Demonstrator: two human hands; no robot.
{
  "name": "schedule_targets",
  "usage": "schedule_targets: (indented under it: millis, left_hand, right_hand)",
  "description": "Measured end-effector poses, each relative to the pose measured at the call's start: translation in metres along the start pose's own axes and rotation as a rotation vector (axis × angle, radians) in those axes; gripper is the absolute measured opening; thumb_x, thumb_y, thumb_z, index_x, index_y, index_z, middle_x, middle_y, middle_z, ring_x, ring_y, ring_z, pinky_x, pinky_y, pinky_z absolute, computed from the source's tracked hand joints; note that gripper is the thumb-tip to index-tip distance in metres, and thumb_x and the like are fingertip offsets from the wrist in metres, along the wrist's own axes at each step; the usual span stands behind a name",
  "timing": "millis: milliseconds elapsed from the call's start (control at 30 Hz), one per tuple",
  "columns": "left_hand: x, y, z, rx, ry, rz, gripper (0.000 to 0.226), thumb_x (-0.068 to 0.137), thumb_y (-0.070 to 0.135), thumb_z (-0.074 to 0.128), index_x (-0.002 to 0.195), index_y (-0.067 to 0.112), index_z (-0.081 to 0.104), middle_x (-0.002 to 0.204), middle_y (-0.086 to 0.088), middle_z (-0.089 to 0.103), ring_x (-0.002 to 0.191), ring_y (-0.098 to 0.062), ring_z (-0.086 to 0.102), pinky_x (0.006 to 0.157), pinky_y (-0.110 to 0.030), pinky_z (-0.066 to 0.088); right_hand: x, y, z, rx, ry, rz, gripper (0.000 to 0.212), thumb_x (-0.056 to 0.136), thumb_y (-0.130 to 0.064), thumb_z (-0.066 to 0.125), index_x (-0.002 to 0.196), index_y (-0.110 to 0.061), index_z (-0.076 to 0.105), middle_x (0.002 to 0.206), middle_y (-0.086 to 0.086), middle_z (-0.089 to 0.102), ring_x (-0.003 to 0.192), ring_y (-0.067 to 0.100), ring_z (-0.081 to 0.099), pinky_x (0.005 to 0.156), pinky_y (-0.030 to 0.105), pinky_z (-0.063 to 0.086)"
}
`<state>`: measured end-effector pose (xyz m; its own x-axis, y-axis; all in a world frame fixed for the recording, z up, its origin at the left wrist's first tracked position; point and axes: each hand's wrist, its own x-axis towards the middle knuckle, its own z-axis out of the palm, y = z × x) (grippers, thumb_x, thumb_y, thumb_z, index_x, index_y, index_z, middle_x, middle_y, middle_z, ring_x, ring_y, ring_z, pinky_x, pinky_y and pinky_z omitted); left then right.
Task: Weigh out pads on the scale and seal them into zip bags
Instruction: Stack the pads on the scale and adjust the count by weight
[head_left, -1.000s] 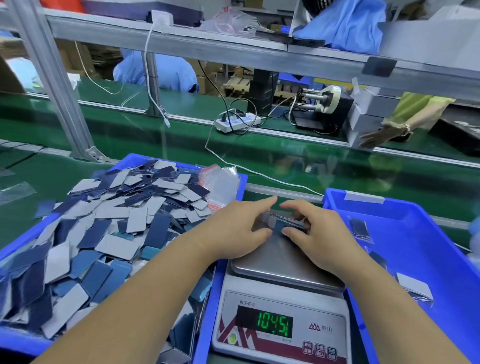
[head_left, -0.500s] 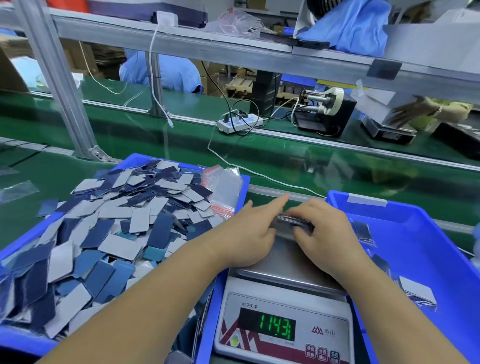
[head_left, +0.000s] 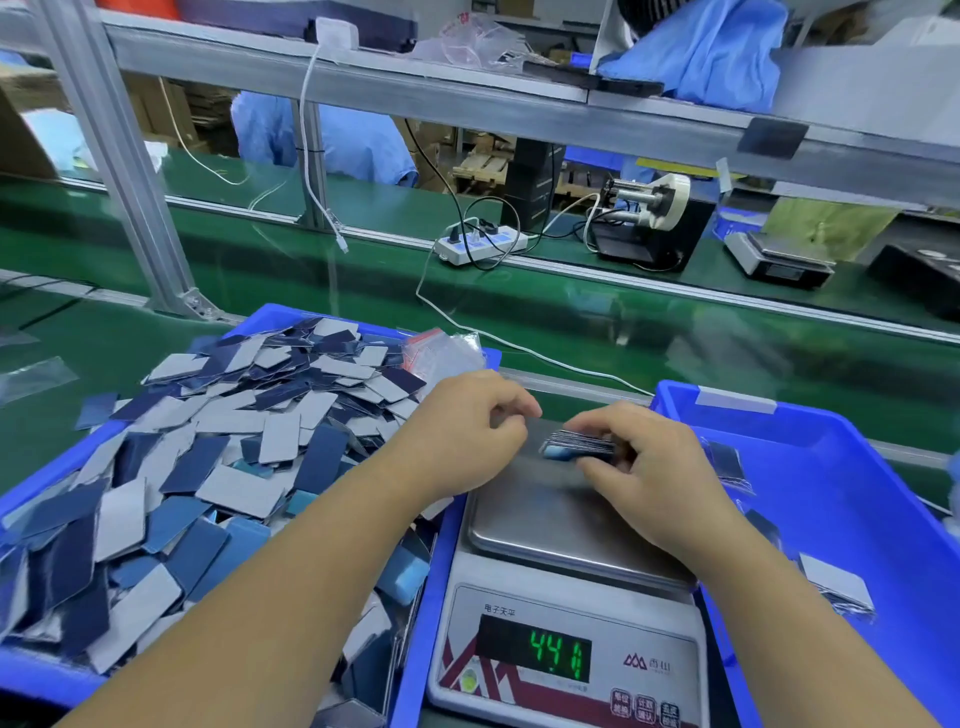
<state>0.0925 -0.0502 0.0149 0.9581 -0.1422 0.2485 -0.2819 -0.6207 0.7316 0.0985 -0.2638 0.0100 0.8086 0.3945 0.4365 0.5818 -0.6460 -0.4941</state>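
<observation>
A digital scale (head_left: 561, 525) stands in front of me, its green display (head_left: 558, 656) lit with digits. My right hand (head_left: 644, 473) grips a small stack of pads (head_left: 579, 448) just above the far part of the steel pan. My left hand (head_left: 467, 436) hovers beside the stack with its fingers curled; nothing shows in it. A blue bin (head_left: 67, 680) on the left is heaped with loose blue and grey pads (head_left: 218, 447). A bundle of clear zip bags (head_left: 447, 353) lies at that bin's far right corner.
A second blue bin (head_left: 857, 478) on the right holds a few filled bags (head_left: 836, 582). Beyond lies a green conveyor belt (head_left: 597, 317) with a white cable, a power strip (head_left: 480, 244), a tape dispenser (head_left: 649, 218) and another scale (head_left: 779, 257). An aluminium post (head_left: 119, 171) rises at left.
My right hand has lifted the stack of pads off the pan and my left hand has let go and curled. The display reading has dropped.
</observation>
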Motion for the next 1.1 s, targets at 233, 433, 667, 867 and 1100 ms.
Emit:
schedule_targets:
  millis: [233,433,667,867,1100]
  left_hand:
    - [-0.001,0.004,0.015,0.041,-0.092,-0.046,0.023,0.091,0.043,0.067,0.076,0.028,0.075,0.08,0.009,0.072,0.079,-0.005,0.063,0.074,-0.031,0.053]
    - [0.0,0.004,0.017,0.047,-0.031,-0.065,0.027,0.091,0.037,0.066,0.065,0.032,0.066,0.066,0.022,0.065,0.067,0.005,0.057,0.057,-0.011,0.04]
    - [0.004,0.005,0.022,0.017,0.056,-0.107,0.021,0.097,0.036,0.059,0.078,0.03,0.064,0.066,0.014,0.062,0.066,0.0,0.054,0.055,-0.012,0.036]
    - [0.011,0.003,0.023,-0.009,0.098,-0.21,0.026,0.097,0.034,0.059,0.074,0.023,0.063,0.07,0.009,0.066,0.067,-0.004,0.056,0.053,-0.01,0.036]
    - [0.014,0.0,0.021,0.04,0.033,-0.273,0.028,0.099,0.031,0.056,0.075,0.019,0.064,0.069,0.009,0.065,0.074,-0.014,0.059,0.059,-0.026,0.039]
  right_hand:
    - [0.0,0.003,0.002,-0.05,-0.126,0.111,0.033,0.077,-0.011,0.075,0.1,-0.033,0.067,0.085,-0.022,0.064,0.078,-0.012,0.054,0.068,0.003,0.037]
    - [0.001,0.002,0.002,-0.064,-0.132,0.102,0.035,0.076,-0.01,0.074,0.105,-0.03,0.069,0.078,-0.03,0.059,0.079,-0.017,0.053,0.069,0.001,0.036]
    - [0.0,0.002,0.005,-0.081,-0.108,0.06,0.053,0.078,-0.017,0.077,0.123,-0.039,0.061,0.084,-0.045,0.055,0.083,-0.019,0.051,0.07,-0.001,0.035]
    - [0.002,0.003,0.011,-0.163,-0.129,0.023,0.048,0.083,-0.021,0.076,0.128,-0.029,0.064,0.106,-0.022,0.058,0.081,-0.017,0.047,0.078,0.013,0.036]
    - [0.002,-0.005,0.012,-0.298,-0.187,-0.001,0.022,0.094,-0.025,0.063,0.114,-0.025,0.07,0.114,-0.011,0.064,0.102,0.015,0.061,0.084,0.033,0.05]
